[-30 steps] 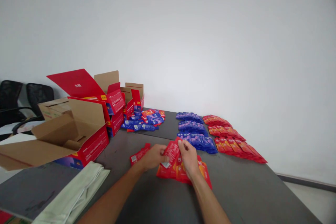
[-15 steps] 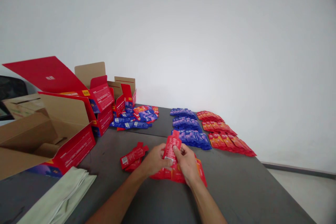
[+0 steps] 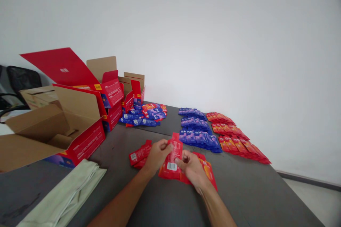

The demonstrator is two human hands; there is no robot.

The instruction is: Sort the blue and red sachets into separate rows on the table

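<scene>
Both hands hold one red sachet upright above the dark grey table. My left hand pinches its upper left edge. My right hand grips its lower right corner by the white barcode label. Under the hands lies a small pile of red and orange sachets. A couple of red sachets lie just left of my left hand.
Rows of blue sachets and red-orange sachets lie at the far right. A mixed heap of sachets sits by open red cartons on the left. Folded pale green cloth lies at the near left. Black chairs stand beyond.
The sachet in my hands has turned slightly and dropped lower, its barcode label now facing me. The view has shifted a little; the hands stay over the same pile.
</scene>
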